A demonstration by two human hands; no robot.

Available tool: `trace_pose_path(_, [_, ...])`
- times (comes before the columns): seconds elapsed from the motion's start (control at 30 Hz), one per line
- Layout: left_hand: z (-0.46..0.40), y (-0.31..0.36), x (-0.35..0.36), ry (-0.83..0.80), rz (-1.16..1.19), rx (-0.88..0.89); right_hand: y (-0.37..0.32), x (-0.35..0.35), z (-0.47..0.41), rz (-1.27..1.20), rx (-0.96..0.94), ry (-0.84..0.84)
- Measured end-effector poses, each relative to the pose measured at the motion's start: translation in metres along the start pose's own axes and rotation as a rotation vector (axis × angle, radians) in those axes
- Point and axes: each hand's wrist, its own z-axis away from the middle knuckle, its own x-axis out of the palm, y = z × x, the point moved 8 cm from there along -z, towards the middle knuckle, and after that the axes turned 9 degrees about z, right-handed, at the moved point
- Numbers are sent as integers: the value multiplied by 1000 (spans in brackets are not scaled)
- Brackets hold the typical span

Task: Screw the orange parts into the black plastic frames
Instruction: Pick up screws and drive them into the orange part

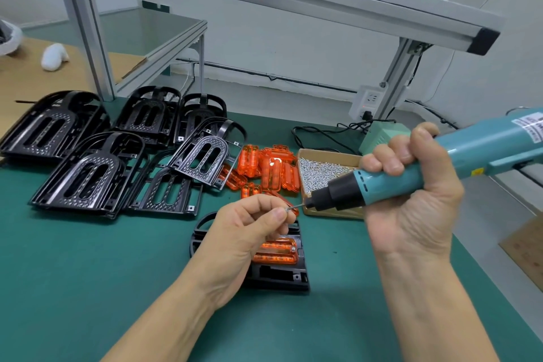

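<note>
A black plastic frame lies on the green mat in front of me with an orange part seated in it, partly hidden by my left hand. That hand pinches a small screw against the bit of a teal electric screwdriver. My right hand grips the screwdriver's body, holding it above the mat and pointing left. A pile of loose orange parts lies behind, and several black frames are stacked at the left.
An open cardboard box of small silver screws sits just behind the screwdriver tip. A power supply box with cables and a wall socket stand at the back right. Aluminium shelf posts rise at the left and right.
</note>
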Motion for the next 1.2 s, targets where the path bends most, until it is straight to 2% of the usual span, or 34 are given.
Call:
trace_pose_path(0.83, [4,-1,-4,13,7,8,3,4,3,28,-9,-15])
trace_pose_path(0.93, [5,2,-5,37,-33,45,4,4,3,32,-13,-15])
trace_pose_path(1.1, [10,10,-6,114,-225,178,6,1,5,43,-41,14])
trace_pose_path(1.2, [10,9,-7,154,-227,194,9,0,6,42,-51,26])
